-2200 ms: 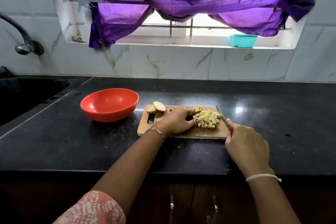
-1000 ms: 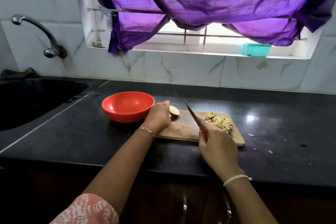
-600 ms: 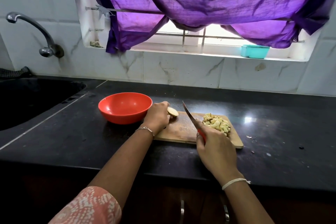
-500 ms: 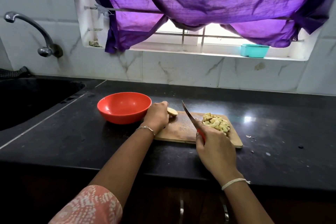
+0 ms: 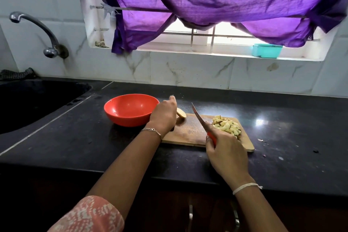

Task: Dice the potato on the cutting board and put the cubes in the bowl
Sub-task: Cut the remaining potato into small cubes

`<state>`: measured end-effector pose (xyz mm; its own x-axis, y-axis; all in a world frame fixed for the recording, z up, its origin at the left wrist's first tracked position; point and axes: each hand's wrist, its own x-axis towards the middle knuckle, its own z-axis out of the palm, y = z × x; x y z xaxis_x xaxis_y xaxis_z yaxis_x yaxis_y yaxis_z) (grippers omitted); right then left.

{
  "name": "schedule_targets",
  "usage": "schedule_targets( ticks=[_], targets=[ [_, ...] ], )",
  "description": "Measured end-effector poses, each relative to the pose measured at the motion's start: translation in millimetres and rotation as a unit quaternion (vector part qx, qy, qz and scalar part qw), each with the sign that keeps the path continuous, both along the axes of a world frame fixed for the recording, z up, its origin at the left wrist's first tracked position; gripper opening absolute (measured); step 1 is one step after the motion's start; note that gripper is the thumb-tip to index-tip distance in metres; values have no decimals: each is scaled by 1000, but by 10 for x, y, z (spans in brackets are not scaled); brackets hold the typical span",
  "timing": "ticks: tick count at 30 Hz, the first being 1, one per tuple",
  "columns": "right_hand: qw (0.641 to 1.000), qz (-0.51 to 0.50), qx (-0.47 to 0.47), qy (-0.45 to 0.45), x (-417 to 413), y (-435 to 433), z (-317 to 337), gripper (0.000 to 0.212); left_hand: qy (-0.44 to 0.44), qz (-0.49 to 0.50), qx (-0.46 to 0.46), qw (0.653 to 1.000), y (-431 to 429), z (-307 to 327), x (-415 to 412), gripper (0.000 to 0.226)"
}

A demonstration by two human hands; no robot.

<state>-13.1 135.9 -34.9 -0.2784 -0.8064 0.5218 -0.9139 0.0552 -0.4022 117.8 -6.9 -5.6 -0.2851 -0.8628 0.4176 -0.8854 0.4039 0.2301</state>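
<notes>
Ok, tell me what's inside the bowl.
Nothing shows in the bowl: only its bare red inside. Its near wall hides the lowest near part, and the left hand covers the right edge.

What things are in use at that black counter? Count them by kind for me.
Red bowl: 1
Wooden cutting board: 1
Knife: 1
Heap of potato cubes: 1
Uncut potato piece in view: 1
Total: 5

Glossy black countertop point(image 5: 293, 130), 1 red bowl point(image 5: 128, 118) at the left, 1 wooden cutting board point(image 5: 188, 133) right beside it, tiny peel scraps point(image 5: 262, 140) scattered further right
</notes>
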Motion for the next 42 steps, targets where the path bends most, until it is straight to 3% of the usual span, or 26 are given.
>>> schedule_targets(
  ticks=[4, 8, 14, 18, 20, 23, 25, 29, 34, 39, 42],
  targets=[
    [1000, -7, 5, -6, 7, 3, 9, 45, 113, -15, 12, 993, 44, 65, 42, 36],
    [1000, -15, 13, -6, 4, 24, 6, 46, 206, -38, 100, 973, 67, 108, -7, 35],
    [1000, -18, 12, -19, -18, 25, -3, 47, 344, -78, 271, 896, 175, 10, -144, 34],
    [999, -24, 8, -21, -18, 46, 3, 48, 378, -102, 339, 856, 214, -49, -265, 30],
    [999, -34, 12, -28, -27, 55, 3, 48, 376, -106, 338, 857, 228, -61, -320, 25],
    [998, -34, 30, -49, -53, 84, 0, 48, 241, -87, 236, 937, 210, -65, -354, 18],
    [997, -30, 40, -62, -75, 108, -2, 47, 166, -79, 189, 965, 204, -60, -343, 18],
    [996, -34, 43, -67, -92, 154, 6, 48, 141, -127, 246, 950, 196, -15, -275, 38],
    [996, -41, 42, -70, -89, 165, 9, 45, 33, -215, 262, 940, 238, 43, -265, 61],
    [996, -39, 34, -75, -84, 187, 33, 45, 100, -247, 322, 908, 206, -12, -286, 61],
    [996, -46, 37, -70, -94, 187, 29, 45, 144, -226, 316, 910, 213, -47, -311, 60]
  ],
)
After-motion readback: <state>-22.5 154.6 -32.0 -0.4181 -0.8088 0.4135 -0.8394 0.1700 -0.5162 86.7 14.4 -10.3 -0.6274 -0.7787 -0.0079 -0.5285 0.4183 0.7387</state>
